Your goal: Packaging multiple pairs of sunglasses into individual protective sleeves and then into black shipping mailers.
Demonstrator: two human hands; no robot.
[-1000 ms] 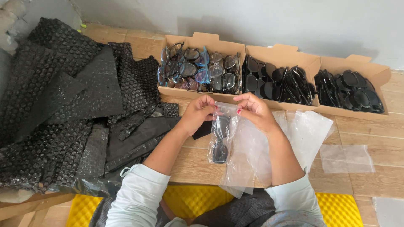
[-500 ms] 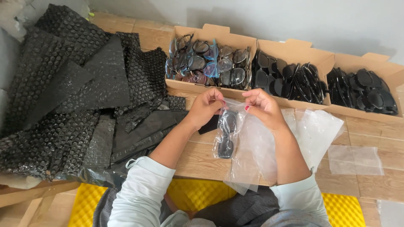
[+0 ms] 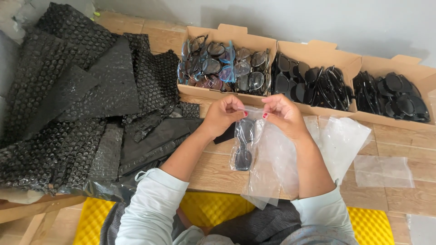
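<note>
A small clear plastic bag (image 3: 245, 143) holding a pair of dark sunglasses (image 3: 244, 146) hangs just above the wooden tabletop (image 3: 213, 165), pinched at its top edge by both hands. The left hand (image 3: 225, 114) is closed on the bag's left corner with thumb and fingertips; the right hand (image 3: 282, 113) grips the right corner the same way. More empty clear plastic bags (image 3: 313, 149) lie under the right forearm. Behind the hands stand three open cardboard boxes: one of clear-lensed glasses (image 3: 222, 63) and two of black sunglasses (image 3: 313, 81) (image 3: 393, 97). Sheets of black bubble wrap (image 3: 77, 100) are heaped at the left.
</note>
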